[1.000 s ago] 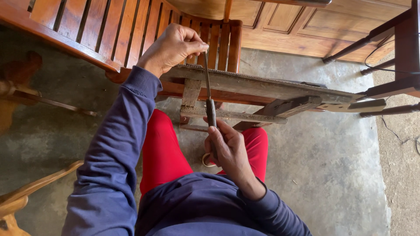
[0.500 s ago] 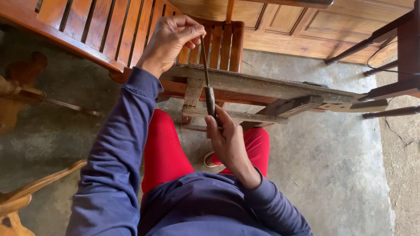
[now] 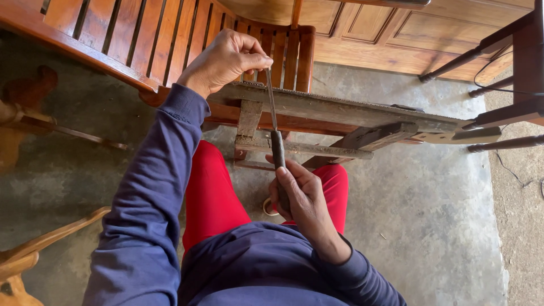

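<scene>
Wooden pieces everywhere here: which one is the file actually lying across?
The grey, weathered plank in front of the knees. The file crosses its edge, left hand pinching the tip, right hand gripping the handle; the reddish slatted furniture sits behind.

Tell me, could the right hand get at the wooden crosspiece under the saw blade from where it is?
Probably yes: the right hand grips the file handle just below the crosspiece, with nothing between them.

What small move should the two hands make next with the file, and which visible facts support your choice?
Probably one slow, level push of the file across the edge of the saw blade. The left hand pinches the file's tip, the right hand holds its dark handle, and the file crosses the blade clamped in the wooden vise.
</scene>
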